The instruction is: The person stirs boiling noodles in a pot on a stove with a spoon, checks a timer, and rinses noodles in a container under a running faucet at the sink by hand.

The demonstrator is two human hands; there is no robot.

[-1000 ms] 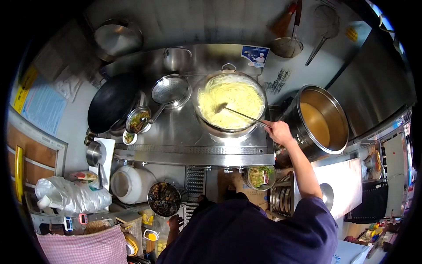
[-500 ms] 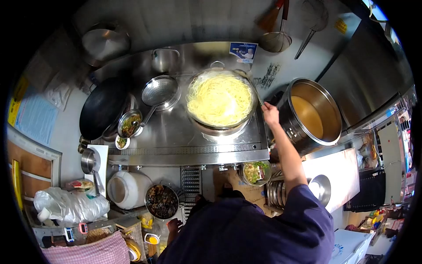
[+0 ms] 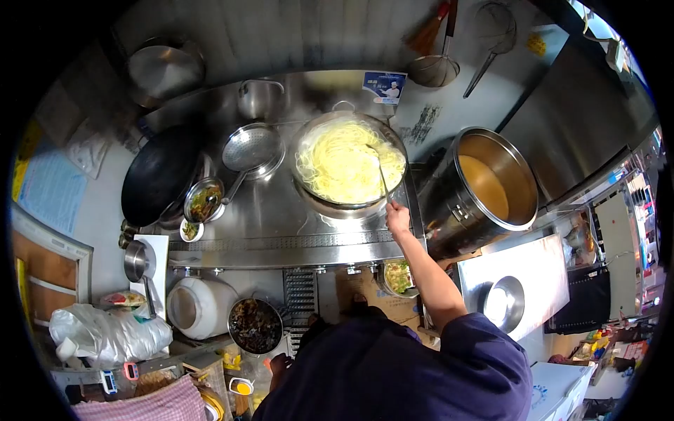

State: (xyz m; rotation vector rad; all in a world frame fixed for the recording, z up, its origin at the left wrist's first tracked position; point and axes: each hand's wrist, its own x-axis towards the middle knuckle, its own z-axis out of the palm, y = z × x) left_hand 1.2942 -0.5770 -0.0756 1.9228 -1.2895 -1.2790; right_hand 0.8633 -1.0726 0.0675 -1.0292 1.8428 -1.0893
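Note:
My right hand (image 3: 398, 218) is closed round the handle of a long thin metal utensil (image 3: 383, 178). Its far end rests among pale yellow noodles (image 3: 338, 160), so I cannot make out its kind. The noodles fill a large steel pot (image 3: 306, 189) on the steel cooking counter (image 3: 267, 214). My left hand (image 3: 280, 364) hangs low in shadow beside a pot of dark food (image 3: 257, 327); its fingers are too dark to read.
A tall steel pot (image 3: 460, 203) of brown liquid stands right of the counter. On the left are a black wok (image 3: 158, 175), a perforated strainer (image 3: 248, 146) and a bowl of chopped food (image 3: 204, 201). A steel bowl (image 3: 505, 304) sits on the right-hand board.
My right hand has moved left and toward me from the pot's right side. The utensil now lies across the noodles. The left hand stays low near the same place.

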